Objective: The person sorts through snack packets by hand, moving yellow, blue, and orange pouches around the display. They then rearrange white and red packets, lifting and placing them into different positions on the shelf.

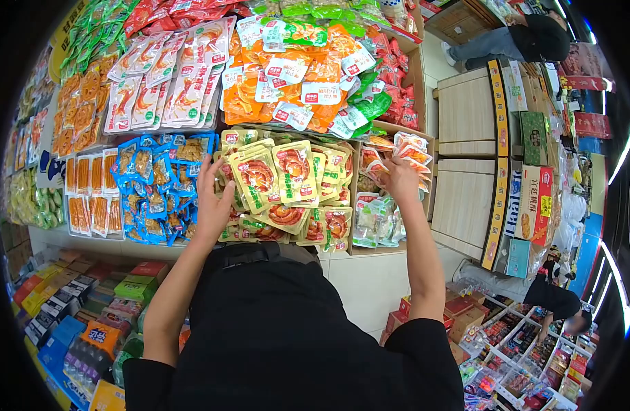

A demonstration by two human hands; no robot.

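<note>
Orange printed drinks pack (99,335): "芬达". Red-and-white rectangular cardboard carton (536,203): "宫廷桃酥", set sideways. Long yellow shelf-edge strips (497,212): dark Chinese characters, too small to read with certainty. Cream-and-green glossy plastic food pouches (294,171): small red brand marks, illegible; green lettering, unclear.

Pouches (296,171) piled at the near edge of the counter (422,89), with packets (157,185) directly left, sticks (89,183) left of those, and sachets (376,219) directly right. Next row back: packs (168,75) behind-left of the pouches, bags (301,75) behind them, to the right of the packs. Off the counter: cartons (138,288) near left, bottles (85,362) by them; wood panels (465,123) right, across the floor (435,75), boxes (533,205) on their far side.
</note>
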